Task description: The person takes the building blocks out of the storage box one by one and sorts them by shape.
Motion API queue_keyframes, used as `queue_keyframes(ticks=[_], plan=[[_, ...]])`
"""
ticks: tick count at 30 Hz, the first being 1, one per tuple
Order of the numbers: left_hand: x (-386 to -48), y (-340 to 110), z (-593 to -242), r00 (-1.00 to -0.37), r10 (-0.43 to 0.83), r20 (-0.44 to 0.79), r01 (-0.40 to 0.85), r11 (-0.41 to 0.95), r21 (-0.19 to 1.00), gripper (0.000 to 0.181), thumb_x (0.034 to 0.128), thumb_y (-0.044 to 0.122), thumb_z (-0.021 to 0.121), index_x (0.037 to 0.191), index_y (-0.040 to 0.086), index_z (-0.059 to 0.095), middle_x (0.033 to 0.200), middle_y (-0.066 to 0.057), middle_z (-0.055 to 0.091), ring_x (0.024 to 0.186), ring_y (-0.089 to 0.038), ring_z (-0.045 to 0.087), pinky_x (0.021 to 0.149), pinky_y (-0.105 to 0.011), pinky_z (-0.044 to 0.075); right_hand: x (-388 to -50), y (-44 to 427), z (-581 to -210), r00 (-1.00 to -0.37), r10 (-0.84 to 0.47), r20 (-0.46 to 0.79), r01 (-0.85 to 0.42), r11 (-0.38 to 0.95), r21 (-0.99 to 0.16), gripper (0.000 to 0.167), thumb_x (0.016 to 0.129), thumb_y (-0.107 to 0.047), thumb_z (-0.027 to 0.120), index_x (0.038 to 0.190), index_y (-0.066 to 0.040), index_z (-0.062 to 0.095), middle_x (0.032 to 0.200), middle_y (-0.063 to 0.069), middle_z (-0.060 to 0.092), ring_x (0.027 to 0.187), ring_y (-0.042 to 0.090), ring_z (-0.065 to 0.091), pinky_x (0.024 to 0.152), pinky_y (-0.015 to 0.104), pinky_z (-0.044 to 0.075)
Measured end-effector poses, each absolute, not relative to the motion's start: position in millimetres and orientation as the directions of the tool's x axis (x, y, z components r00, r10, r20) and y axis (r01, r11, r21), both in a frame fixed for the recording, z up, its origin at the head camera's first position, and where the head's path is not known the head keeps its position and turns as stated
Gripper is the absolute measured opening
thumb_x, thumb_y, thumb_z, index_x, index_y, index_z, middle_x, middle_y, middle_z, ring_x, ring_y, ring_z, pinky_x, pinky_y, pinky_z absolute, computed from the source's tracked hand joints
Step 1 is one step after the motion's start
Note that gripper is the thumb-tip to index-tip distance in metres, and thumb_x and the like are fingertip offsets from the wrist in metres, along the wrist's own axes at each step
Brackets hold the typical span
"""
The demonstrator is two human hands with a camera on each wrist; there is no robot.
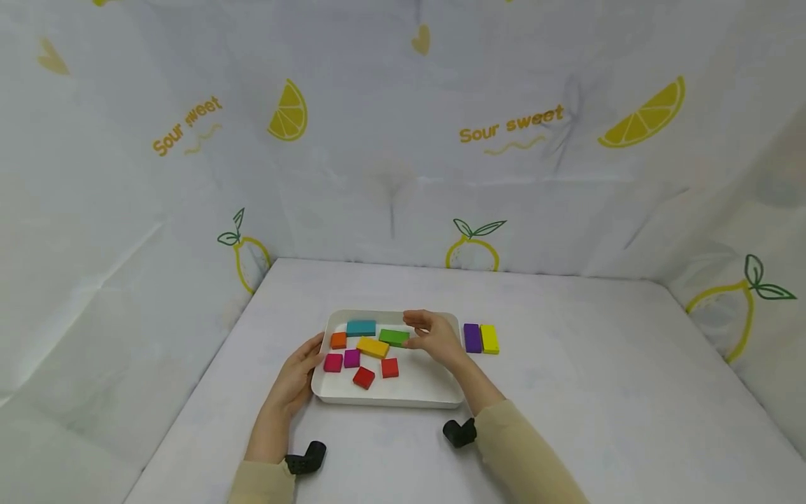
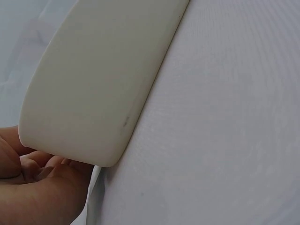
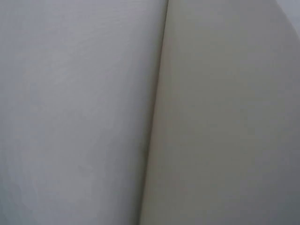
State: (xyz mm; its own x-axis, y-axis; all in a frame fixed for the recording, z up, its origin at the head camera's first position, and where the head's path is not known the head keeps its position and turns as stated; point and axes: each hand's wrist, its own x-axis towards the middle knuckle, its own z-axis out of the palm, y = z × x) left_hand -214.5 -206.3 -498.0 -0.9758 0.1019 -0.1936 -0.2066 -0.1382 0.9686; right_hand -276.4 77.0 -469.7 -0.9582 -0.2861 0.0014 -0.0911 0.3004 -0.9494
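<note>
A white tray (image 1: 415, 388) lies on the table with several coloured blocks in it. My left hand (image 1: 296, 374) holds the tray's left side; in the left wrist view its curled fingers (image 2: 56, 178) meet the end wall. Over the right part of the tray is my right hand (image 1: 439, 341), thumb and fingers apart. Its thumb tip is at the right end of the green block (image 1: 394, 338); whether they touch, I cannot tell. Left of that lie the yellow-orange block (image 1: 373, 347) and the teal block (image 1: 361, 327). The right wrist view shows only the tray wall (image 3: 225, 117) and tabletop.
Smaller orange (image 1: 338, 341), pink (image 1: 333, 362), magenta (image 1: 352, 358) and red blocks (image 1: 363, 378) lie in the tray's left half. Outside its right edge, a purple block (image 1: 472, 338) and a yellow block (image 1: 489, 339) lie side by side. Lemon-printed sheeting (image 1: 378, 140) encloses the table.
</note>
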Motion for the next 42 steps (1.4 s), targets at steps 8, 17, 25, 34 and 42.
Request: queue_keyframes(ticks=[8, 17, 25, 34, 42], plan=[[-213, -205, -495, -0.975, 0.096, -0.199, -0.211, -0.138, 0.968, 0.053, 0.1049, 0.007, 0.034, 0.157, 0.004, 0.021, 0.167, -0.014, 0.014, 0.156, -0.031, 0.012, 0.126, -0.045, 0.018, -278, 71, -474, -0.967, -0.254, -0.014, -0.065, 0.299, -0.952, 0.056, 0.081, 0.004, 0.073, 0.134, -0.005, 0.059, 0.135, 0.015, 0.063, 0.129, 0.032, 0.058, 0.113, 0.043, 0.044], [-214, -206, -498, -0.975, 0.098, -0.199, -0.212, -0.144, 0.967, 0.053, 0.1051, 0.007, 0.033, 0.157, 0.004, 0.020, 0.168, -0.014, 0.013, 0.156, -0.031, 0.013, 0.126, -0.043, 0.019, -281, 69, -477, -0.965, -0.259, -0.033, -0.053, 0.319, -0.946, 0.055, 0.081, 0.007, 0.072, 0.133, -0.005, 0.060, 0.134, 0.014, 0.064, 0.128, 0.032, 0.058, 0.111, 0.042, 0.046], [-213, -205, -496, -0.975, 0.101, -0.200, -0.213, -0.135, 0.968, 0.053, 0.1050, 0.007, 0.033, 0.157, 0.004, 0.020, 0.168, -0.014, 0.013, 0.156, -0.032, 0.012, 0.126, -0.045, 0.018, -285, 68, -481, -0.964, -0.264, -0.045, -0.050, 0.344, -0.938, 0.052, 0.082, 0.005, 0.073, 0.131, -0.007, 0.062, 0.132, 0.012, 0.066, 0.125, 0.030, 0.060, 0.109, 0.041, 0.049], [-212, -204, -495, -0.972, 0.097, -0.216, -0.227, -0.127, 0.965, 0.054, 0.1049, 0.007, 0.034, 0.157, 0.005, 0.020, 0.168, -0.014, 0.013, 0.156, -0.033, 0.013, 0.125, -0.046, 0.020, -282, 69, -482, -0.962, -0.274, -0.008, -0.116, 0.433, -0.894, 0.049, 0.081, 0.007, 0.071, 0.127, -0.004, 0.063, 0.128, 0.014, 0.068, 0.119, 0.030, 0.063, 0.104, 0.038, 0.053], [-213, -205, -494, -0.973, 0.101, -0.207, -0.220, -0.143, 0.965, 0.054, 0.1046, 0.006, 0.033, 0.157, 0.004, 0.020, 0.168, -0.015, 0.012, 0.156, -0.032, 0.011, 0.126, -0.045, 0.019, -281, 68, -482, -0.969, -0.246, -0.033, -0.080, 0.435, -0.897, 0.045, 0.082, 0.008, 0.070, 0.124, -0.007, 0.067, 0.125, 0.012, 0.070, 0.114, 0.027, 0.064, 0.104, 0.039, 0.053]])
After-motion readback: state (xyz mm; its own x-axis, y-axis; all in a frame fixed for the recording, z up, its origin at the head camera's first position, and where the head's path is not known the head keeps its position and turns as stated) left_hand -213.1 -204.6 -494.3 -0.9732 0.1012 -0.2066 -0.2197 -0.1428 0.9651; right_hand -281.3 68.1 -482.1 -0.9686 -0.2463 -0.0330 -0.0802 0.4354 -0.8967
